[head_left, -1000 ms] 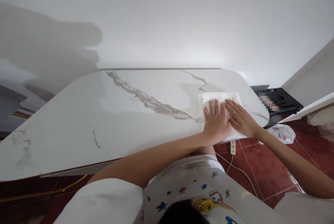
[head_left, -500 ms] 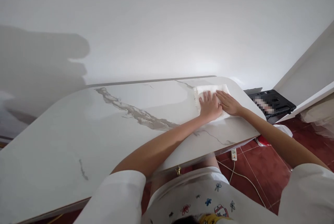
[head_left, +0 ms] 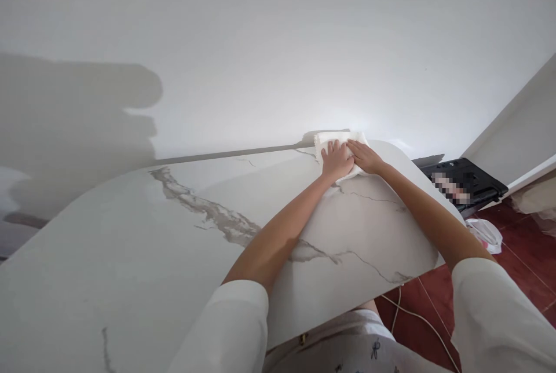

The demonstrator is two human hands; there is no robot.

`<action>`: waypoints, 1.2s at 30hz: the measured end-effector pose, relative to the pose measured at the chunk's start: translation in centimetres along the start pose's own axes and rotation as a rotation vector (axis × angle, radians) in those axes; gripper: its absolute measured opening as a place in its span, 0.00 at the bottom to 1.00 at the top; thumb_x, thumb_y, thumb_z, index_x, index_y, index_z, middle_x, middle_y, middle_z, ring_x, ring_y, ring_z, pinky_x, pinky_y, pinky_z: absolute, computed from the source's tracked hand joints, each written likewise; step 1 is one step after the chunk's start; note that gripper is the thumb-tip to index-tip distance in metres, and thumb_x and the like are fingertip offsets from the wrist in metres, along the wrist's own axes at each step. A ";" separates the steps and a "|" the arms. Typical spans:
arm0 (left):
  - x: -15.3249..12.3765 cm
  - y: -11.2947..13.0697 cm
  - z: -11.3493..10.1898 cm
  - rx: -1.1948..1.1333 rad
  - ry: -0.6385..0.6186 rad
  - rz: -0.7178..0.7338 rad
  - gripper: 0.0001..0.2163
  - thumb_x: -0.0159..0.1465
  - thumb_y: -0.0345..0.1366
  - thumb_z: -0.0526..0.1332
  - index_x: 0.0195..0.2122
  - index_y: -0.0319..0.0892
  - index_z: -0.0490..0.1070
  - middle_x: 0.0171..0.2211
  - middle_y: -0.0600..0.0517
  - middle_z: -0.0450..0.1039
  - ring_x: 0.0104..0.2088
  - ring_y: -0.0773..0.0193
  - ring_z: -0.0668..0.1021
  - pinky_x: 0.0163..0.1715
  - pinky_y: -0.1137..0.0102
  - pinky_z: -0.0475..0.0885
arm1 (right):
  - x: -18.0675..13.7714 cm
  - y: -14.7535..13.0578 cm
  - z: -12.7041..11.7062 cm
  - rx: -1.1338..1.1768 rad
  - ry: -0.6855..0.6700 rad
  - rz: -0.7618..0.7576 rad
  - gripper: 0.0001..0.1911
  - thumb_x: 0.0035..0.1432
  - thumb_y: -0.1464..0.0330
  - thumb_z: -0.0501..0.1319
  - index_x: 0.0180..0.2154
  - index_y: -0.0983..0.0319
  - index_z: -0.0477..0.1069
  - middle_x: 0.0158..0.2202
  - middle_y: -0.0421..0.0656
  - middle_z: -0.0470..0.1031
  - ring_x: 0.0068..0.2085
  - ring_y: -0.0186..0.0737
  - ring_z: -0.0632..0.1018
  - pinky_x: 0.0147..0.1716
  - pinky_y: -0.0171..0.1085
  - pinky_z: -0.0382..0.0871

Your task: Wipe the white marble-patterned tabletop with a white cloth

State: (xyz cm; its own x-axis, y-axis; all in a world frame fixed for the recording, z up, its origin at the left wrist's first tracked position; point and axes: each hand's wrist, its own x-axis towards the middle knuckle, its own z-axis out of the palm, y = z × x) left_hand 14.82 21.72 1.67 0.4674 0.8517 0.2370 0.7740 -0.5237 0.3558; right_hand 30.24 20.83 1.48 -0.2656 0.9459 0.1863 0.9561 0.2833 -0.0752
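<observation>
A white cloth lies at the back edge of the white marble-patterned table, right of the middle. Its far side reaches past that edge, up to the wall. My left hand presses flat on it with the fingers spread. Beside it, my right hand also lies flat on the cloth, fingers stretched out and close together, pointing toward the left hand. Both arms are extended far forward over the tabletop. Part of the cloth is hidden beneath the palms.
A white wall rises behind the table, with a narrow gap along its back edge. On the right, a black case stands by the table's rounded end. A white plastic bag and a cable lie on the red tiled floor.
Both hands have slid the cloth away from me to the table's back edge, near the wall. My body leans further over the table, and the view has shifted.
</observation>
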 end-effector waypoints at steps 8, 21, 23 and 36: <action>2.2 -1.2 0.1 0.054 0.026 -0.026 0.24 0.64 0.42 0.44 0.61 0.41 0.56 0.65 0.44 0.51 0.65 0.50 0.51 0.60 0.52 0.51 | 3.1 1.0 0.8 -0.012 -0.005 -0.022 0.29 0.63 0.64 0.42 0.64 0.64 0.49 0.66 0.48 0.51 0.66 0.47 0.53 0.62 0.50 0.49; 4.5 1.3 1.9 0.112 0.039 -0.021 0.25 0.65 0.43 0.43 0.61 0.37 0.56 0.64 0.40 0.52 0.64 0.46 0.53 0.59 0.49 0.52 | 2.6 4.8 0.2 0.034 0.025 -0.082 0.28 0.64 0.63 0.41 0.63 0.65 0.54 0.65 0.49 0.55 0.65 0.46 0.56 0.62 0.51 0.49; 4.6 1.3 2.0 0.105 0.050 -0.021 0.25 0.65 0.42 0.43 0.61 0.38 0.56 0.64 0.40 0.52 0.64 0.47 0.53 0.59 0.49 0.52 | 2.7 4.7 0.3 0.026 0.036 -0.066 0.28 0.64 0.64 0.41 0.63 0.65 0.54 0.65 0.50 0.55 0.65 0.46 0.56 0.62 0.50 0.50; -0.5 3.1 1.5 0.090 -0.020 0.030 0.28 0.65 0.42 0.42 0.65 0.36 0.48 0.67 0.41 0.43 0.66 0.47 0.46 0.61 0.50 0.46 | -2.3 3.8 0.7 -0.006 0.045 -0.061 0.29 0.65 0.62 0.40 0.65 0.60 0.48 0.67 0.45 0.50 0.66 0.46 0.52 0.63 0.51 0.49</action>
State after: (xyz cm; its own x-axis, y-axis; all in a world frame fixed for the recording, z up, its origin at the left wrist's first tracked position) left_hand 17.66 19.66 1.32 0.4983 0.8365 0.2280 0.7945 -0.5458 0.2661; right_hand 34.34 19.86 0.04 -0.3175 0.9190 0.2337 0.9391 0.3389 -0.0567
